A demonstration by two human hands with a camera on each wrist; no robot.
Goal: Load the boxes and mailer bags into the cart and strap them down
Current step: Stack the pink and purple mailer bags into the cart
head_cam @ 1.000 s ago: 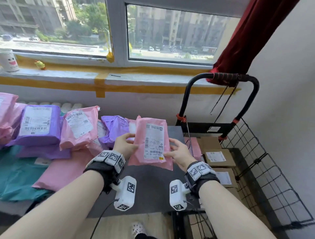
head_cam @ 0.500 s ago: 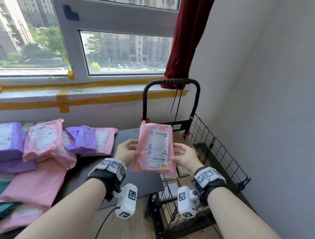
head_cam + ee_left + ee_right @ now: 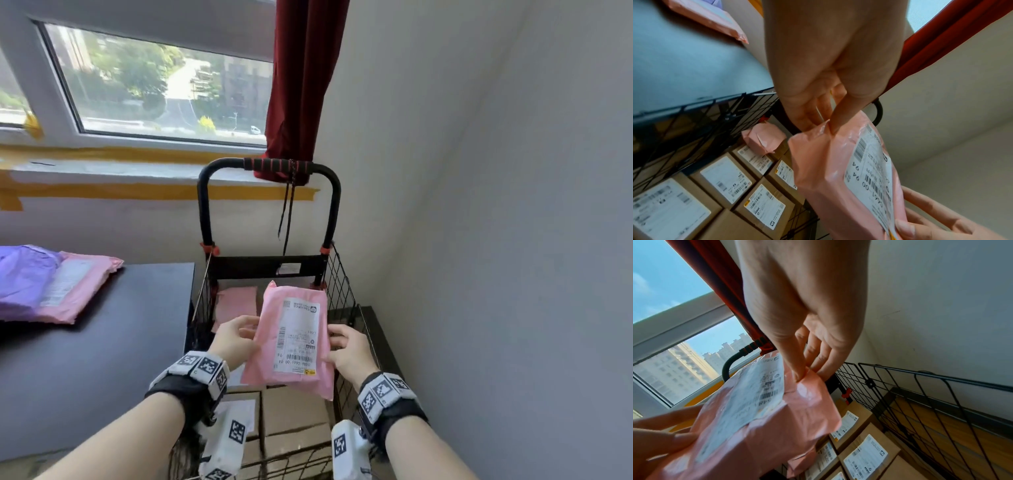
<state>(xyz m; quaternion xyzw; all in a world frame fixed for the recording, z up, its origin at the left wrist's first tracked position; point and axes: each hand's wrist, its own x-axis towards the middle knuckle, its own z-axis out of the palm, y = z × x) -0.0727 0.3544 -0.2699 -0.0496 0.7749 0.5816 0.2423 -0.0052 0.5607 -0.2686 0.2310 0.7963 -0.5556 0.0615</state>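
I hold a pink mailer bag with a white shipping label upright over the black wire cart. My left hand pinches its left edge and my right hand pinches its right edge. The left wrist view shows thumb and fingers of the left hand nipping the pink mailer bag. In the right wrist view the right hand nips the bag's other edge. Several labelled cardboard boxes fill the cart floor, with another pink mailer on them at the back.
The dark table stands left of the cart, with a purple mailer and a pink mailer on it. A black cord hangs from the cart handle. A white wall is close on the right; a red curtain hangs behind.
Both hands have carried the pink mailer bag to the right, off the table and over the cart. My view has swung right, so most mailers on the table have left the frame.
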